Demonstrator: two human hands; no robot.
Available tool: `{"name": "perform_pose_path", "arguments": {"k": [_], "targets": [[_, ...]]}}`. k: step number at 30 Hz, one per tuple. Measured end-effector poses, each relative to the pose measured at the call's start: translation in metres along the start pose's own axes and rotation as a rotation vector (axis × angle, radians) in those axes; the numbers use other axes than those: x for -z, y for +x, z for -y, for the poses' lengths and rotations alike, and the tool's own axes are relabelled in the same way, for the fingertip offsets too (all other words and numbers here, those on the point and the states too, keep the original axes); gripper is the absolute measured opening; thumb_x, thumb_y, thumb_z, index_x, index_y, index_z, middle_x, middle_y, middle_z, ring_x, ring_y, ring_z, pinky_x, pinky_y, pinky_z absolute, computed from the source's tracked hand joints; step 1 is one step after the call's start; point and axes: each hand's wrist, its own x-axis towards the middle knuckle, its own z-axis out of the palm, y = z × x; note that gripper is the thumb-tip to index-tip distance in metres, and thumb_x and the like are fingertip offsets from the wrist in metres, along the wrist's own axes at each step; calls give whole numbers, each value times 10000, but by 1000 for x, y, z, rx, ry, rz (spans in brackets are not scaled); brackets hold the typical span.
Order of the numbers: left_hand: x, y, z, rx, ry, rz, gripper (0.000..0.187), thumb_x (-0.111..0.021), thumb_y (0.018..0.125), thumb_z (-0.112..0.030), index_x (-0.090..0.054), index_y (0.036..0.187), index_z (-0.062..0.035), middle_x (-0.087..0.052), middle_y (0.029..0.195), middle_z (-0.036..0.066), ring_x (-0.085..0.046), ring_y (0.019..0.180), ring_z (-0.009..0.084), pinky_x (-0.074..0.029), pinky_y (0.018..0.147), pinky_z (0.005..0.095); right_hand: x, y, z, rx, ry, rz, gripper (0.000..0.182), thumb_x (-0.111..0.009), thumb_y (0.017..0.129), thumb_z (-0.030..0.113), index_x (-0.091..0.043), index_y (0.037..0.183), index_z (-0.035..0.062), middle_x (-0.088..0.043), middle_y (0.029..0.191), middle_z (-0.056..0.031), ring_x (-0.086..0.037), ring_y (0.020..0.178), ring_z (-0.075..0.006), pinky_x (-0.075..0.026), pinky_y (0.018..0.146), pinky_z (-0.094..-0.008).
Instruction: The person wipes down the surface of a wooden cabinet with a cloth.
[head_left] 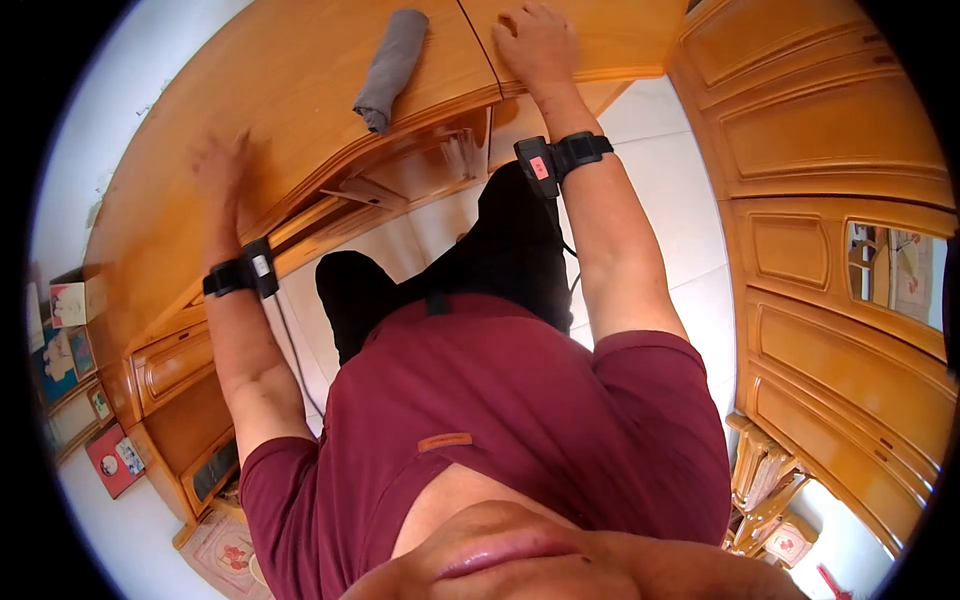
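A grey cloth (392, 68), rolled into a long bundle, lies on the wooden desktop (310, 70) between my two hands. To its left, my left hand (222, 165) is over the desktop near the front edge, smeared by motion. Its thumb stands apart from the fingers, and I see nothing held. On the other side of the cloth, my right hand (538, 45) rests on the desktop past a dark seam, fingers loosely bent and apart, holding nothing. Neither hand touches the cloth.
Beneath the desktop is an open compartment (370, 190) with some items inside. Wooden cabinets (810, 130) line the right side. Pictures and boxes (68, 345) are at the far left. Black devices are strapped to both wrists, with cables hanging from them.
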Motion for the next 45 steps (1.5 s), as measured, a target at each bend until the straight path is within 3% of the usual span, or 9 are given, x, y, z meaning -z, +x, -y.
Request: {"name": "perform_pose_path", "arguments": {"k": [9,12,17,29,33,35,39,42,45], "targets": [[-18,-29,45,129,-166,256,820,-316,886,-800,-316,1542,-308,-308,1581,157,-252,1455,390,-218,1062,721,-21,-6,72,-138,236,245,401,-558,905,447,-726,991,93,-663,1151,-181,-600,1094,-352,-412,979,-495],[-34,-29,57,31,-60,233,786,-305,900,-785,-330,1533,-320,-327,1568,155,-288,1438,375,-236,1043,728,-29,-26,158,-99,105,384,715,-490,938,545,-459,1450,48,-321,1529,-296,-332,1384,-463,-263,1085,-623],[-33,-31,63,-137,42,163,693,-312,958,-698,-323,1532,-309,-337,1561,143,-327,1416,362,-286,1011,727,-71,-43,225,169,-10,455,614,-550,923,366,-491,1426,18,-279,1538,-316,-296,1391,-469,-293,1086,-542],[-6,-41,59,-304,385,172,484,-412,1028,-319,-306,1493,-398,-304,1583,12,-407,1351,352,-433,959,639,6,-59,13,367,421,-97,355,-644,723,75,-706,1068,128,-665,1161,-116,-636,1025,-326,-497,879,-461],[-10,-39,60,-226,365,187,479,-399,1034,-322,-300,1495,-402,-311,1582,0,-408,1353,340,-429,973,625,53,-55,-82,-482,557,203,311,-618,720,66,-701,1013,132,-669,1098,-146,-620,1019,-350,-497,867,-446],[-29,-33,75,-314,378,138,474,-370,1036,-426,-302,1503,-388,-335,1574,29,-391,1373,335,-393,999,631,43,-47,-138,-87,278,-190,281,-585,802,71,-712,1052,46,-678,1131,-193,-613,1102,-371,-458,1004,-464],[-21,-30,64,-62,12,199,574,-368,989,-593,-320,1513,-365,-339,1574,71,-340,1416,341,-320,1042,651,55,-31,-124,-388,542,-145,378,-541,779,0,-695,1122,42,-656,1199,-205,-586,1181,-362,-441,1050,-435],[0,-32,47,193,-144,244,726,-340,915,-747,-338,1520,-346,-331,1580,106,-279,1456,334,-239,1076,670,18,-34,-117,-78,-71,-243,386,-563,824,19,-653,1199,31,-648,1245,-165,-575,1220,-308,-450,1032,-422],[-12,-31,55,169,-172,221,763,-340,892,-781,-345,1520,-347,-306,1594,105,-251,1471,323,-214,1081,681,-3,-39,-47,216,106,-331,298,-593,798,59,-676,1084,73,-655,1170,-149,-615,1092,-310,-520,860,-425]]}}
